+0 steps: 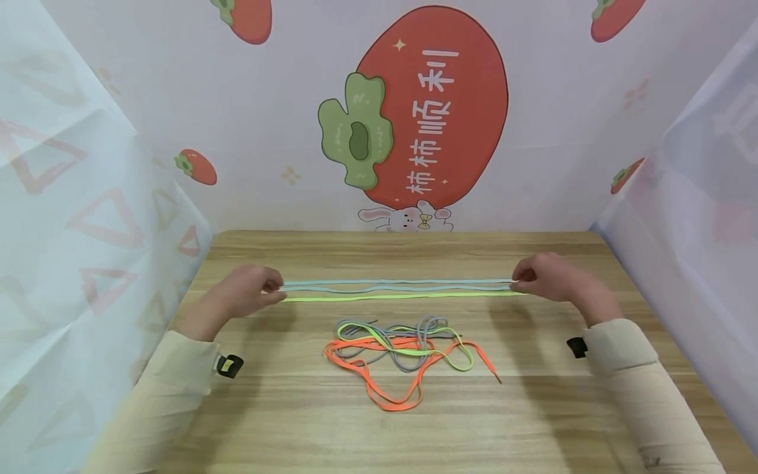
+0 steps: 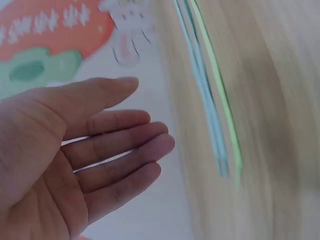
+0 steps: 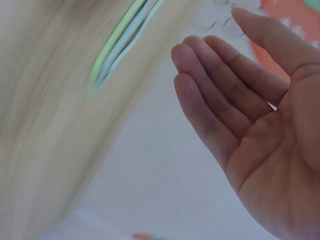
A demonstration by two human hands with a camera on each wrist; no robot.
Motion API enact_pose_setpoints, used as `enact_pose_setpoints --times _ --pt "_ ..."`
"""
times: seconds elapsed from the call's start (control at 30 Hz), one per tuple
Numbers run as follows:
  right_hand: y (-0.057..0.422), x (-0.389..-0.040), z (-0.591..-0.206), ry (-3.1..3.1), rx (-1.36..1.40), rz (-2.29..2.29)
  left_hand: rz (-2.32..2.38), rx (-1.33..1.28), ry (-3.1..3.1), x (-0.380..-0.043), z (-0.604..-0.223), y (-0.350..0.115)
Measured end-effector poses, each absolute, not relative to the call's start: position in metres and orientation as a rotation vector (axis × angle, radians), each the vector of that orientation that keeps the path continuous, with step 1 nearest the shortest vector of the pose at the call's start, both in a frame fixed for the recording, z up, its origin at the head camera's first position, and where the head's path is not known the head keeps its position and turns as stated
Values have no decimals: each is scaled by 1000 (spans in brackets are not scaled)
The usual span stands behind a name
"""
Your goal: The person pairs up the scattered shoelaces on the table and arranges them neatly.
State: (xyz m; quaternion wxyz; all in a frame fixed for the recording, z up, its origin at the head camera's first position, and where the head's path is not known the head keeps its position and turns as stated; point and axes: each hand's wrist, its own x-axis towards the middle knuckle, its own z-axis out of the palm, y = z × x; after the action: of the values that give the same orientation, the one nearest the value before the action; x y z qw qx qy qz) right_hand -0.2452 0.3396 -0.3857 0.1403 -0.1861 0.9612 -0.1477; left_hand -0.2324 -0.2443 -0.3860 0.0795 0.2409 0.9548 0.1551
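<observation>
Light blue shoelace strands (image 1: 379, 282) and a yellow-green shoelace (image 1: 379, 297) run side by side, nearly straight, across the back of the table. By their left ends is my left hand (image 1: 251, 291); in the left wrist view that hand (image 2: 75, 145) has loosely bent fingers with nothing between them, apart from the laces. My right hand (image 1: 551, 280) is over the right ends; the right wrist view shows this hand (image 3: 260, 105) with relaxed fingers and an empty palm. Nearer the front lies a loose tangle of orange (image 1: 393, 405), grey and yellow-green shoelaces.
The wooden table (image 1: 355, 438) meets a white back wall covering (image 1: 266, 131) printed with persimmons and a rabbit. Patterned sheets hang along both sides, the left sheet (image 1: 71, 197) close to the left arm. Dark wrist devices sit at both cuffs.
</observation>
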Motion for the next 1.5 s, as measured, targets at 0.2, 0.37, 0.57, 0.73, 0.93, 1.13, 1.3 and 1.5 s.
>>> enact_pose_setpoints --times 0.2,0.37,0.57,0.73,0.93,1.13,1.3,1.5 --pt "300 -236 -384 2752 -710 -395 494 836 2841 -228 -385 -209" --pt "271 -230 -388 2656 -830 -488 549 977 2789 -223 -388 -179" --pt "239 -221 -395 2599 -962 -464 607 1116 2684 -215 -396 -146" --pt "215 -211 -400 2535 -1076 -464 644 1224 2581 -208 -406 -119" --pt "191 -203 -409 2454 -1112 -480 622 1302 2486 -202 -423 -87" --pt "182 -200 -420 2418 -1141 -504 620 1331 2428 -199 -438 -66" --pt "180 -198 -426 2405 -1130 -510 578 1328 2450 -198 -447 -59" --pt "176 -197 -432 2407 -1121 -503 508 1386 2507 -196 -452 -54"
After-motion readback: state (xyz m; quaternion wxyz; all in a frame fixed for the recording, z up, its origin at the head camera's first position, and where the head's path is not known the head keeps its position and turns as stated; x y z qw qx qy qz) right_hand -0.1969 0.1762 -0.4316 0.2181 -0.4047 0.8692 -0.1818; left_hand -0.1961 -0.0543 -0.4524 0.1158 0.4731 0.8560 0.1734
